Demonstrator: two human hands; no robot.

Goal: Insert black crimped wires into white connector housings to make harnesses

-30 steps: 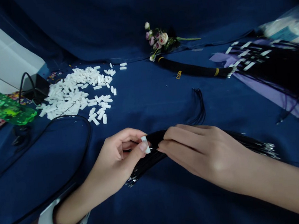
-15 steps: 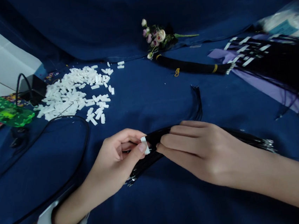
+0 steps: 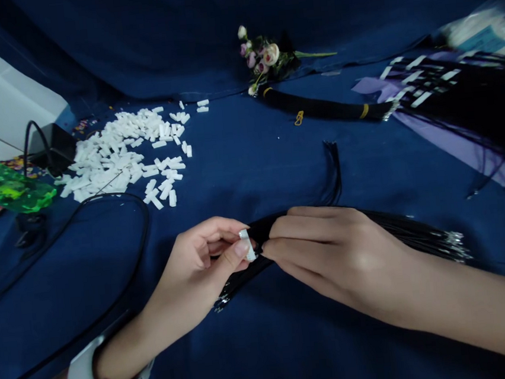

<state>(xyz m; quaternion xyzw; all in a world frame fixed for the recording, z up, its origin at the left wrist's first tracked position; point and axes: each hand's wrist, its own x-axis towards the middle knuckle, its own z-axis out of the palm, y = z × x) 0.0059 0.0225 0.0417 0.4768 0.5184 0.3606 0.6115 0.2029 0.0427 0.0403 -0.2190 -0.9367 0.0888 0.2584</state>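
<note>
My left hand (image 3: pixel 209 253) pinches a small white connector housing (image 3: pixel 248 246) between thumb and fingers, its toothed edge turned up. Close against it on the right, my right hand (image 3: pixel 324 245) is closed, with its fingertips on a thin black wire whose short dark end shows by the housing. Whether that end sits inside the housing I cannot tell. Beneath both hands lies a bundle of black wires (image 3: pixel 399 229) with shiny metal terminals at its ends; my hands cover its middle.
Loose white housings (image 3: pixel 115 155) lie heaped at the left, near a green bottle (image 3: pixel 6 183) and a black cable (image 3: pixel 143 236). Behind are artificial flowers (image 3: pixel 266 57) and a banded wire bundle (image 3: pixel 320 107). Finished-looking wired housings (image 3: pixel 438 82) rest on purple cloth (image 3: pixel 462 142) at right.
My right fingertips have shifted slightly left, closer to the white connector housing. The left hand keeps its pinch on the housing, which is tilted a little differently.
</note>
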